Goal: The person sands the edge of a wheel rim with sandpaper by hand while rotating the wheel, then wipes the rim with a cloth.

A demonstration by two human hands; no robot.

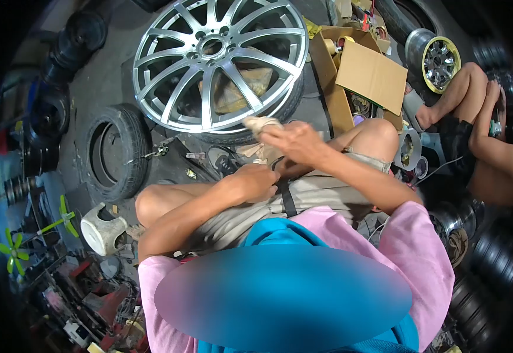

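A silver multi-spoke alloy wheel (212, 46) rests face up in front of me, with a tire beneath it. My right hand (294, 143) is closed around a crumpled pale tan cloth (262, 125), whose tip is at the wheel's near rim. Whether it presses on the rim, I cannot tell. Nearer my lap, my left hand (248, 183) has its fingers curled in. What it holds, if anything, is hidden.
A loose tire (115, 153) stands to the left, near a white plastic housing (102, 229). Beyond my right knee is an open cardboard box (334, 82) of supplies. Another person's leg (459, 94) shows at the right, near a yellow-rimmed wheel (441, 63).
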